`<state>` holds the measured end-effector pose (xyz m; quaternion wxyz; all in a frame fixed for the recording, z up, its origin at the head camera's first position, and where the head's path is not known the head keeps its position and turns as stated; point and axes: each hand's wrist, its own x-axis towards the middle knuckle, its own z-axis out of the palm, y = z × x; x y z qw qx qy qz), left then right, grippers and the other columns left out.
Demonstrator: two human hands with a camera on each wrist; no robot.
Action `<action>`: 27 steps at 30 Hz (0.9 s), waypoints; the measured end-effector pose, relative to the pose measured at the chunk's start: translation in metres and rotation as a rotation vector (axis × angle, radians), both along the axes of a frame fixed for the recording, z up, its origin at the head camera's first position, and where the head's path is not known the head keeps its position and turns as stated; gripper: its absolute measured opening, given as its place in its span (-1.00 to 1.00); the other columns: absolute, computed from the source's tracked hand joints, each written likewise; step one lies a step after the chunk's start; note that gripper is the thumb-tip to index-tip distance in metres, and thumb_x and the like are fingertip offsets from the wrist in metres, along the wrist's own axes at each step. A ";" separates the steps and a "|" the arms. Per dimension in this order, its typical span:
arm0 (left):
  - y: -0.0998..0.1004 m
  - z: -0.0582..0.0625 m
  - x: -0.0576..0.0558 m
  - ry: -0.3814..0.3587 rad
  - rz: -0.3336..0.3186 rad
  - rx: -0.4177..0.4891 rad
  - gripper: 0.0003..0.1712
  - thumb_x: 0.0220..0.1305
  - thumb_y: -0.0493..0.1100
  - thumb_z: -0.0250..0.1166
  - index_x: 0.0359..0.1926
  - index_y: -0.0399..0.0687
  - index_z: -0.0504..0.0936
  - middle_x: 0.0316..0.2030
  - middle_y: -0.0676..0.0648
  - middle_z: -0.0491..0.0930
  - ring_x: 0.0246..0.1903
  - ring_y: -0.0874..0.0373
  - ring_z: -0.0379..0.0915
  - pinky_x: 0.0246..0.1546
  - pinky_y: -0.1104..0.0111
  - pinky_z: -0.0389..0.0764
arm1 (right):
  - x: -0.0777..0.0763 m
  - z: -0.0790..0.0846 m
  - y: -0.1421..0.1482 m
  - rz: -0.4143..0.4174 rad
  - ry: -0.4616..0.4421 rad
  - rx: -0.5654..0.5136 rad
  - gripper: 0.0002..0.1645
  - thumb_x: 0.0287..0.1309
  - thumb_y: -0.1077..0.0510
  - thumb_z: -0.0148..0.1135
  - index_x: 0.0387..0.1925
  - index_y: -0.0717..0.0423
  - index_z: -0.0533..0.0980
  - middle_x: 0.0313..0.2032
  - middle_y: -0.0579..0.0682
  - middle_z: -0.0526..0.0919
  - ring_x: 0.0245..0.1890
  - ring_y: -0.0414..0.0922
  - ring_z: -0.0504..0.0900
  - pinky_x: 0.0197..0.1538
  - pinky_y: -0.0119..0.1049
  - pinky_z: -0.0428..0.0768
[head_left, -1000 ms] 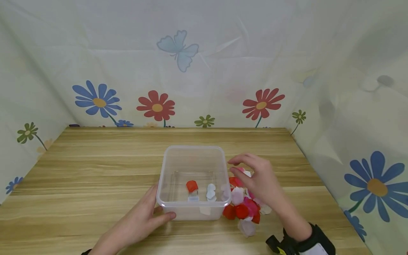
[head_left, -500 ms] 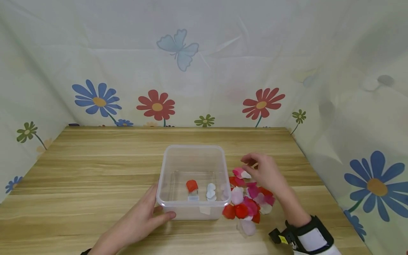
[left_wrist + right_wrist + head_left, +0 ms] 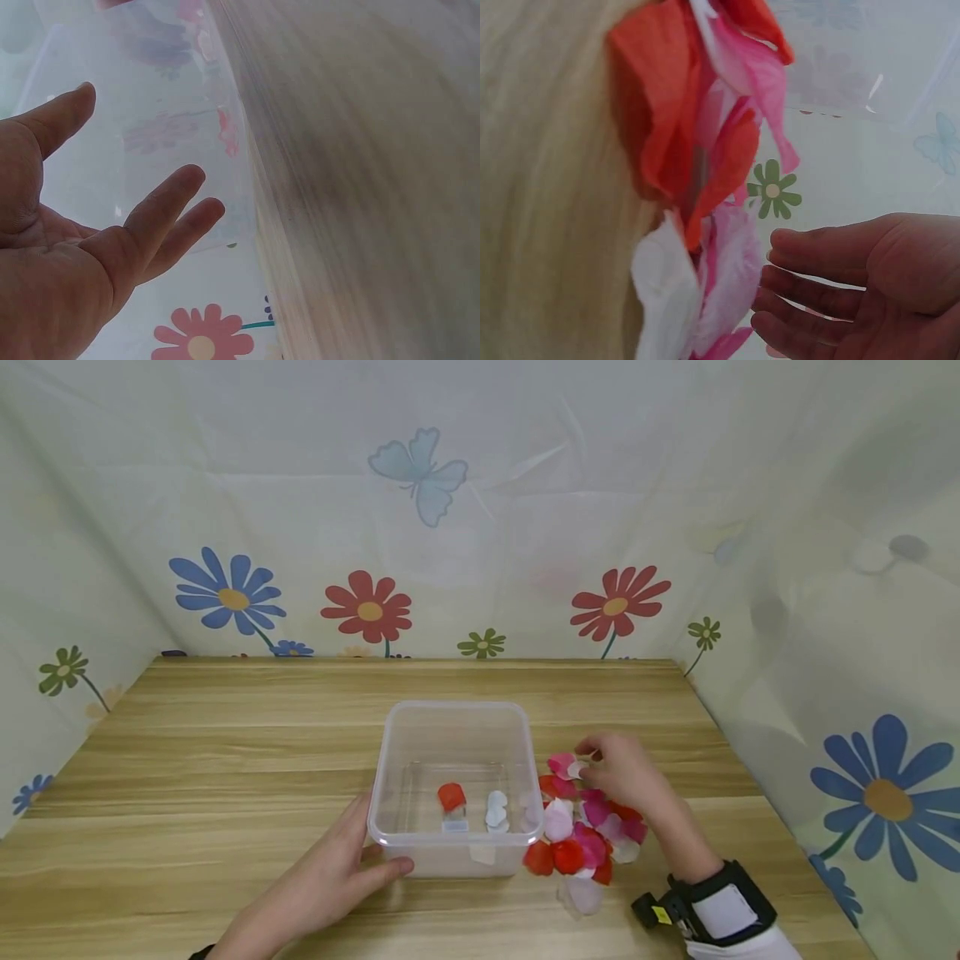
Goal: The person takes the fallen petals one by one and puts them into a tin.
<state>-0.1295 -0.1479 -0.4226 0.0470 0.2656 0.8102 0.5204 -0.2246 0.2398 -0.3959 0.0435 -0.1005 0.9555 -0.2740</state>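
Observation:
A clear plastic box (image 3: 453, 858) stands on the table with a red petal (image 3: 452, 796) and several white petals (image 3: 497, 812) inside. My left hand (image 3: 341, 868) rests against its left front corner, thumb along the front wall. In the left wrist view, the fingers (image 3: 169, 199) are fairly straight beside the clear wall. My right hand (image 3: 628, 772) is lowered at the far end of a pile of artificial petals (image 3: 596, 843), thumb and fingertips beside a white petal (image 3: 576, 769). In the right wrist view, a gap shows between thumb and fingers (image 3: 810, 292), next to the petals.
The petals, in red, pink and white, lie close along the box's right wall. One pale petal (image 3: 583, 895) lies at the pile's near end. A flower-printed curtain (image 3: 517, 535) encloses the wooden table (image 3: 225, 760) at the back and sides.
My right hand has moved away from the box's right rim, to the right, and then down to the far petals. My left hand and the box have stayed in place.

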 end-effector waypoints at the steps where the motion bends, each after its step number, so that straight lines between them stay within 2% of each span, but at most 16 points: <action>1: 0.000 0.000 0.000 0.002 0.001 -0.001 0.00 0.32 -0.12 0.45 0.59 -0.02 0.04 0.37 -0.24 0.26 0.23 -0.21 0.36 0.09 0.21 0.63 | 0.000 -0.001 0.000 0.000 -0.009 0.008 -0.65 0.23 0.34 0.36 0.06 0.34 0.61 -0.04 0.22 0.66 -0.06 0.14 0.59 -0.03 0.01 0.69; 7: 0.000 0.000 0.000 0.014 0.009 -0.010 0.03 0.31 -0.13 0.46 0.60 -0.02 0.02 0.37 -0.25 0.27 0.22 -0.19 0.37 0.07 0.26 0.64 | -0.004 -0.006 -0.001 0.001 -0.036 0.039 -0.64 0.22 0.35 0.38 0.05 0.34 0.61 -0.04 0.23 0.66 -0.08 0.13 0.61 -0.02 0.02 0.70; 15: -0.001 -0.001 0.000 -0.008 0.006 -0.005 0.00 0.30 -0.13 0.47 0.58 0.00 0.05 0.35 -0.23 0.28 0.21 -0.18 0.37 0.05 0.27 0.65 | -0.005 -0.009 -0.002 0.049 -0.035 0.081 -0.66 0.18 0.33 0.42 0.00 0.36 0.63 -0.18 0.18 0.68 -0.25 0.01 0.58 -0.09 -0.04 0.71; 21: 0.000 0.000 0.000 -0.014 0.010 -0.011 0.03 0.30 -0.12 0.47 0.60 0.01 0.03 0.35 -0.23 0.28 0.22 -0.16 0.38 0.05 0.28 0.64 | -0.004 -0.012 -0.001 0.038 -0.033 0.082 -0.68 0.17 0.37 0.40 -0.02 0.33 0.64 -0.19 0.14 0.67 -0.24 0.00 0.58 -0.06 -0.03 0.70; 27: -0.001 0.001 0.000 -0.016 0.012 -0.011 0.05 0.31 -0.12 0.46 0.61 0.03 -0.01 0.36 -0.23 0.27 0.22 -0.17 0.38 0.05 0.28 0.65 | -0.003 -0.012 -0.001 0.025 -0.059 0.078 -0.72 0.12 0.40 0.43 -0.10 0.23 0.64 -0.28 0.06 0.61 -0.30 -0.02 0.51 -0.15 -0.13 0.68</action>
